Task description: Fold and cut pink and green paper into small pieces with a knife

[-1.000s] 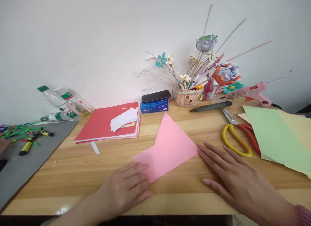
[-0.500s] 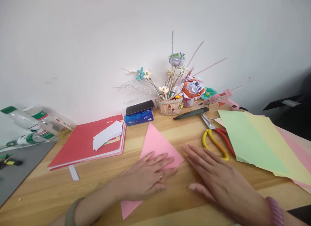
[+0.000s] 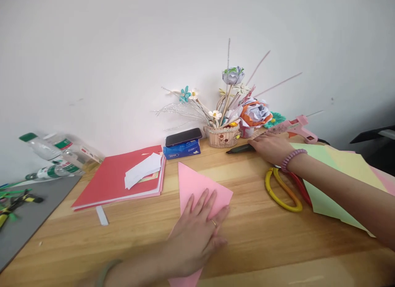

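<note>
At far left, a grey mat (image 3: 40, 213) carries pliers (image 3: 6, 213); clear bottles (image 3: 57, 155) lie behind it. Next is a red paper stack (image 3: 108, 176) with white slips (image 3: 142, 171) on top.

Left hand (image 3: 191, 241): palm down, not clamped. The fingers are extended and slightly apart, pressing on the pink paper (image 3: 200, 178).

Pink paper: lies on the wooden table (image 3: 138, 229), front centre, under the left hand. One pointed corner faces the wall, a second points right, and a lower end emerges below the wrist. The visible surface is plain and smooth; the hand hides the middle.

Right hand (image 3: 271, 150): extended toward the rear, back of the hand upward, over a dark pen-shaped tool (image 3: 241, 148). The tool's tip projects left of the fingers. Whether the fingers are closed around it cannot be determined.

Yellow-and-red scissor handles (image 3: 268, 186) lie just below the right wrist; a pink glue gun (image 3: 300, 125) lies behind it. Green paper (image 3: 322, 192) lies partly beneath the forearm.
</note>
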A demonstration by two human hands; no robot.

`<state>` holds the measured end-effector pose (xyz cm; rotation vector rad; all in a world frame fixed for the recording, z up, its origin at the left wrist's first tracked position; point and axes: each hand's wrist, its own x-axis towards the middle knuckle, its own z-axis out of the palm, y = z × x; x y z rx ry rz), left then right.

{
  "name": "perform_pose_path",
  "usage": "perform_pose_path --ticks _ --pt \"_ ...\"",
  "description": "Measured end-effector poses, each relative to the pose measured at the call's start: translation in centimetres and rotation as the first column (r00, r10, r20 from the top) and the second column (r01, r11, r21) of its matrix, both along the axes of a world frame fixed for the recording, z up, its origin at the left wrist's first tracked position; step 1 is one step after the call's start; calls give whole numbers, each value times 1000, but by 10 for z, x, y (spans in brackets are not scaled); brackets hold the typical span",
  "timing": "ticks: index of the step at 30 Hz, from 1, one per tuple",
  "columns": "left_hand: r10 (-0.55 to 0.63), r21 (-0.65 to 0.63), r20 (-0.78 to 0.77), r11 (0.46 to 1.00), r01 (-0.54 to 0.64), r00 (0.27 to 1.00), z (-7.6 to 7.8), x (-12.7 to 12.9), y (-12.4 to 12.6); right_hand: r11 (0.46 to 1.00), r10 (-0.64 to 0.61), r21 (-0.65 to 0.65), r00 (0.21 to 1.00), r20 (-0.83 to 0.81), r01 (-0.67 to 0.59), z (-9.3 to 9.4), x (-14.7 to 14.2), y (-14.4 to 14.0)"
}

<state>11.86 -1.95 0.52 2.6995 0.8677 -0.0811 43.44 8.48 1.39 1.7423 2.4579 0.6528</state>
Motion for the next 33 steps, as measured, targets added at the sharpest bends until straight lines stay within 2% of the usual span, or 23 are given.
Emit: perform_pose_path --ticks 4,6,7,9,11,13,16,19,20,21,22,24,26,29,31,33 --pt "162 -175 89 974 -145 983 9 -4 3 998 60 -4 998 28 -59 8 -9 -5" --pt "158 -236 154 965 -119 975 17 -10 10 997 70 25 997 22 -71 16 -12 -12" --pt "114 -235 181 970 -70 977 21 -14 13 996 77 43 997 13 -78 21 -14 -16" --pt "-31 -193 178 979 66 983 27 -20 19 992 103 76 995 -13 -102 31 -15 -25" --pt "-176 -154 102 970 190 979 28 -24 20 987 135 97 989 -57 -129 37 -15 -37" --pt "-239 -120 19 964 239 971 23 -24 17 983 161 105 979 -125 -149 38 -15 -53" --pt "-139 10 -37 990 139 990 9 -16 7 981 187 101 942 -279 -165 32 -18 -83" --pt "11 129 -44 992 -6 999 -6 1 1 991 129 93 881 -454 -97 25 -32 -116" --pt "50 149 -46 988 -43 998 -9 8 1 996 91 46 843 -531 -78 23 -38 -125" --pt "81 160 -46 984 -73 996 -12 16 2 989 -23 -120 699 -714 -90 23 -45 -134" --pt "106 166 -43 981 -97 993 -13 24 3 963 -115 -231 566 -816 -138 23 -52 -141" --pt "136 166 -26 978 -130 990 -15 41 6 896 -305 -394 358 -882 -207 23 -64 -153" --pt "165 156 -10 975 -161 986 -15 56 9 836 -448 -498 239 -862 -230 24 -71 -159" --pt "225 129 -19 967 -221 974 -14 71 12 803 -545 -567 158 -823 -185 23 -72 -164" --pt "256 120 -31 961 -250 966 -14 74 14 821 -533 -557 182 -826 -127 21 -66 -168" --pt "256 110 -29 962 -251 966 -12 71 17 865 -471 -500 260 -843 -54 16 -56 -176"
